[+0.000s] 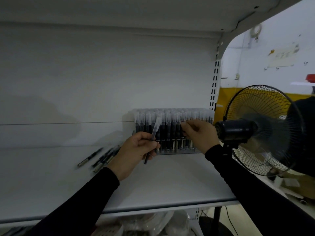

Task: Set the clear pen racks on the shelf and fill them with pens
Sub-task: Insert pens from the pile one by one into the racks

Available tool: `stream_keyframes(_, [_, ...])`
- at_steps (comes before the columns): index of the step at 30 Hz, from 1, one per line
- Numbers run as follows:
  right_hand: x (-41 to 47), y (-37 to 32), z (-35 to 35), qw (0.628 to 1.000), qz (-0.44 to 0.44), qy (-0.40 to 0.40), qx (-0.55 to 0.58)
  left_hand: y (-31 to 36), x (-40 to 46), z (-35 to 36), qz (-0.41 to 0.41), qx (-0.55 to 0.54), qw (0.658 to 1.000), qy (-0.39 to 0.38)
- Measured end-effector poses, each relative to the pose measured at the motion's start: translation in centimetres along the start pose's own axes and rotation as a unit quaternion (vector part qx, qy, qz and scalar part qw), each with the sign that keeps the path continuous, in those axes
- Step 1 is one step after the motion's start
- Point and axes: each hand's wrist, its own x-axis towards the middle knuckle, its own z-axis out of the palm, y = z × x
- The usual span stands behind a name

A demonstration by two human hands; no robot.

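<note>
While a clear pen rack (172, 132) stood at the back right of a white shelf (170, 181), packed with upright pens (167, 123) whose frosted caps lined its top edge, a person worked at it with both hands. Reaching in from the lower left in a black sleeve, the left hand (134, 152) gripped a single pen (154, 133), fingers curled round its dark barrel, the clear cap tilted up and to the right in front of the rack's left half. The right hand (199, 135), also in a black sleeve, was raised at the rack's right half, thumb and forefinger pinched together at the caps of the standing pens; motion blur hid whether they actually gripped one. Several loose pens (100, 158) lay flat on the shelf just left of the left hand, angled toward the back panel and well apart from the rack. A black pedestal fan (255, 130) stood just beside the shelf's right end, its wire cage facing right. Behind it ran a wall painted white above and yellow (226, 97) below.
</note>
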Motion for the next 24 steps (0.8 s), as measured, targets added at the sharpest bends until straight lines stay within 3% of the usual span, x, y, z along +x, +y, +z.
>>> stream_keyframes(8, [-2.8, -2.6, 0.0, 0.979, -0.025, -0.104, 0.175, 0.8, -0.1, 3.1, -0.012, 0.023, 1.000, 0.011])
stream_keyframes(13, [-2.8, -2.3, -0.2, 0.966, -0.032, -0.093, 0.237, 0.6, -0.1, 4.8, -0.012, 0.033, 0.999, -0.008])
stream_keyframes(15, [-2.6, -2.3, -0.7, 0.958, -0.008, -0.078, 0.277, 0.2, -0.1, 5.0, 0.015, 0.093, 0.995, -0.018])
stream_keyframes(17, [-2.0, -2.0, -1.6, 0.953, 0.018, -0.047, 0.299, -0.3, -0.3, 4.5, 0.051, 0.291, 0.954, -0.048])
stream_keyframes(19, [-1.4, -1.7, -2.7, 0.951, 0.036, -0.015, 0.307, -0.8, -0.8, 3.9, 0.057, 0.496, 0.861, -0.099])
stream_keyframes(21, [-0.7, -1.4, -3.6, 0.958, 0.027, 0.009, 0.286, -0.8, -1.4, 3.6, 0.025, 0.577, 0.804, -0.142])
stream_keyframes(24, [0.4, -0.5, -4.3, 0.978, 0.001, 0.052, 0.203, -0.9, -1.8, 3.7, -0.025, 0.595, 0.781, -0.190])
